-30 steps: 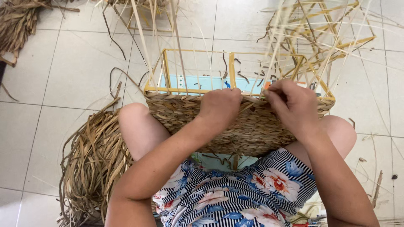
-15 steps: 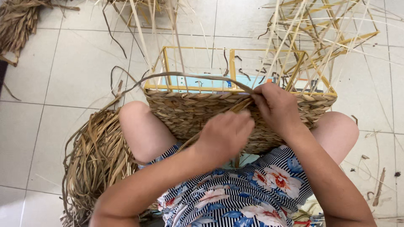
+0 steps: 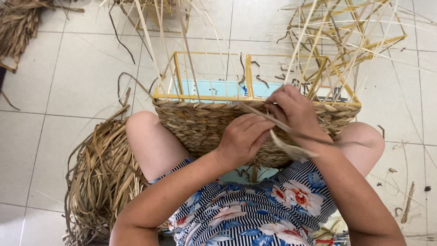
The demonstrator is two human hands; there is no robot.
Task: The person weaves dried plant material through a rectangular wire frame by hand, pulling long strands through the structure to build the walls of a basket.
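A person sits on a pale tiled floor (image 3: 68,73) with a half-woven seagrass basket (image 3: 200,125) propped across the knees, its yellow wire frame (image 3: 248,77) rising at twelve o'clock from the woven wall. The left hand (image 3: 243,139) rests against the basket's woven side near the centre, fingers curled shut on a flat seagrass strand (image 3: 282,141). Just beside it, at two o'clock, the right hand (image 3: 296,111) pinches the same strand closed at the basket's rim, where the weave meets the frame. A loose bundle of dried seagrass (image 3: 102,177) lies on the floor at eight o'clock. Another bare yellow frame (image 3: 350,32) stands at one o'clock, and more dried fibre (image 3: 18,23) lies at ten o'clock.
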